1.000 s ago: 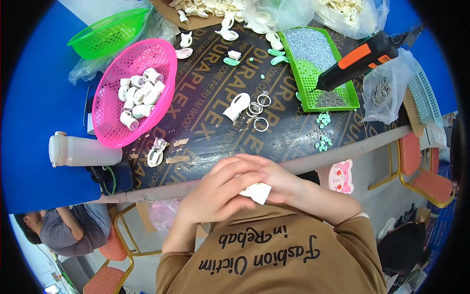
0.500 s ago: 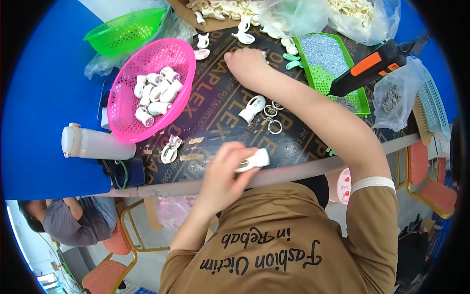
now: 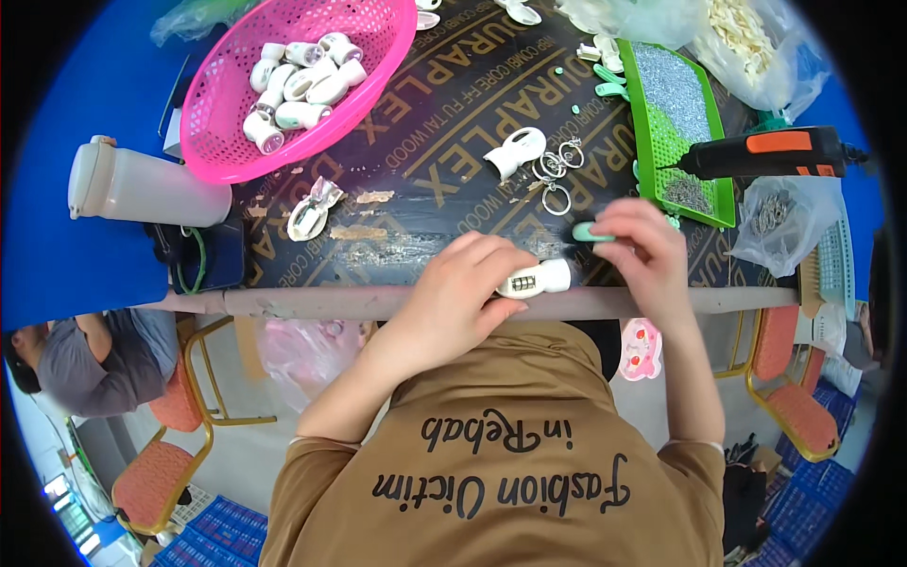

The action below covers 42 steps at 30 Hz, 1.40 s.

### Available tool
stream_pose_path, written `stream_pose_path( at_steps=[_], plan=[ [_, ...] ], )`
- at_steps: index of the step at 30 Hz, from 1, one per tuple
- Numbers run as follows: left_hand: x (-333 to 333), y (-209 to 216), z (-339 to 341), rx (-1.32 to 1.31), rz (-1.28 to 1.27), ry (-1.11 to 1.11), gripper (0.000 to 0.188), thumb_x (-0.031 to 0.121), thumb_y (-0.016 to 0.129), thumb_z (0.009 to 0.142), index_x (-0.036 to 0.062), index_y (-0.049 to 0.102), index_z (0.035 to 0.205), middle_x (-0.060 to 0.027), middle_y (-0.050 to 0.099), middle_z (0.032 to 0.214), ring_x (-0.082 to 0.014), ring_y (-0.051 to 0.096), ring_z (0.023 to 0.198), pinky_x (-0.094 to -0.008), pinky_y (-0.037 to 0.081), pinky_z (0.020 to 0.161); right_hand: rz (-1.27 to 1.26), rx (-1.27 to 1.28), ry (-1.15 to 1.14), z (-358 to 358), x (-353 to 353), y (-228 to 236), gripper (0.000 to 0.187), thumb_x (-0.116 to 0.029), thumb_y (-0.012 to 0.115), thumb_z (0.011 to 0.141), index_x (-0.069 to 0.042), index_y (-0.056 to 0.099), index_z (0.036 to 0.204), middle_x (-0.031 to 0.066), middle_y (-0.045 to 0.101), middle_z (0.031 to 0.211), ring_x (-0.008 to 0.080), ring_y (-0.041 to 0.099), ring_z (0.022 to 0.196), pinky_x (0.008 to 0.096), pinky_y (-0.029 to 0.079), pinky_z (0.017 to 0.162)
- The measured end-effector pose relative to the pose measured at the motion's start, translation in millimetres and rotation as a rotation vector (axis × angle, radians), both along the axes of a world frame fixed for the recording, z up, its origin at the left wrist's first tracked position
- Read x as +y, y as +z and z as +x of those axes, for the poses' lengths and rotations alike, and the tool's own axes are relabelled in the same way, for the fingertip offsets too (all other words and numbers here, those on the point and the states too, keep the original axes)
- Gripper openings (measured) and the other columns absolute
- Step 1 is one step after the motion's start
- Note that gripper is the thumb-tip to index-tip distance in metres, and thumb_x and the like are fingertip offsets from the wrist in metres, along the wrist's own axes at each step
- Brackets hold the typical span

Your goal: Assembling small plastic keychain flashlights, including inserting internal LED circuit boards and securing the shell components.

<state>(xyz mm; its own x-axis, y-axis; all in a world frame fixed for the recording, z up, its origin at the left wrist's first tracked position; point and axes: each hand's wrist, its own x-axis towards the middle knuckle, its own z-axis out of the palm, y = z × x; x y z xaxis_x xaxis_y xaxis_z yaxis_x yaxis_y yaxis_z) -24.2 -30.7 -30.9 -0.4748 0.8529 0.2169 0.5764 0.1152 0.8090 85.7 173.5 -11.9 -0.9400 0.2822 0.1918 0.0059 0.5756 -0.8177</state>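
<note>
My left hand (image 3: 463, 288) is closed around a small white plastic casing (image 3: 548, 276) at the table's near edge. An open recess with dark and metal parts shows in its upper side. To its right, my right hand (image 3: 647, 250) pinches a small oval mint-green plastic piece (image 3: 592, 232) between thumb and fingers, apart from the casing. Another white casing (image 3: 516, 153) lies further off, beside several metal split rings (image 3: 557, 197). Left of my left hand, a white casing in crumpled clear film (image 3: 314, 210) rests on the table.
A pink basket (image 3: 219, 156) of white casings stands at left, near a white bottle (image 3: 156, 184). At right, a green tray (image 3: 644, 142) holds small silvery parts; an orange-and-black electric screwdriver (image 3: 775, 151) lies over it. Bags (image 3: 784, 222) sit beyond. A person (image 3: 94, 364) sits at lower left.
My right hand has drawn back from the far side of the table and now holds the mint-green piece. My left hand has shifted slightly right with the white casing. The view has shifted.
</note>
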Motion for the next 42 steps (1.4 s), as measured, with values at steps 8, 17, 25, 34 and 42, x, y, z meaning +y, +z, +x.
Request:
stream_pose_path(
  at_steps=[8,17,25,34,42],
  plan=[
    [0.8,-2.8,-2.5,0.037,0.019,-0.061,0.039,0.015,0.074,0.063,0.0056,0.062,0.099,-0.0067,0.060,0.085,-0.0233,0.055,0.078,-0.0330,0.044,0.067,0.353,-0.004,0.013,8.3,-1.3,-3.1,0.019,0.003,0.066,0.065,-0.004,0.063,0.083,0.0086,0.060,0.081,0.0246,0.057,0.074,0.0307,0.045,0.063],
    [0.8,-6.3,-5.9,0.025,0.047,-0.063,0.039,0.011,0.071,0.061,0.0055,0.062,0.099,-0.0085,0.060,0.083,-0.0261,0.057,0.079,-0.0341,0.046,0.070,0.379,0.284,0.319,-6.9,-43.7,8.9,0.024,-0.002,0.067,0.058,-0.008,0.065,0.081,0.0046,0.057,0.080,0.0226,0.055,0.069,0.0303,0.046,0.055],
    [0.4,-11.8,-6.0,0.069,0.071,-0.053,0.037,0.012,0.069,0.062,0.0062,0.062,0.098,-0.0082,0.060,0.083,-0.0261,0.058,0.079,-0.0343,0.046,0.071,0.528,0.349,0.396,-12.8,-49.0,0.8,0.025,-0.004,0.065,0.056,-0.004,0.064,0.081,0.0078,0.056,0.081,0.0238,0.055,0.071,0.0305,0.046,0.056],
    [1.9,-12.0,-7.1,0.075,0.042,-0.072,0.037,0.012,0.067,0.063,0.0059,0.062,0.099,-0.0086,0.061,0.084,-0.0270,0.057,0.078,-0.0346,0.046,0.071,0.580,0.365,0.362,-13.5,-51.4,-3.2,0.026,-0.003,0.064,0.056,-0.002,0.063,0.082,0.0087,0.056,0.083,0.0246,0.054,0.072,0.0313,0.046,0.058],
    [2.4,-8.4,-7.6,0.035,0.049,-0.075,0.037,0.010,0.066,0.062,0.0043,0.062,0.098,-0.0092,0.060,0.082,-0.0272,0.057,0.078,-0.0354,0.046,0.070,0.548,0.317,0.367,-15.6,-50.3,1.1,0.026,-0.002,0.063,0.057,-0.003,0.063,0.083,0.0084,0.056,0.084,0.0242,0.054,0.072,0.0309,0.047,0.058]
  ],
)
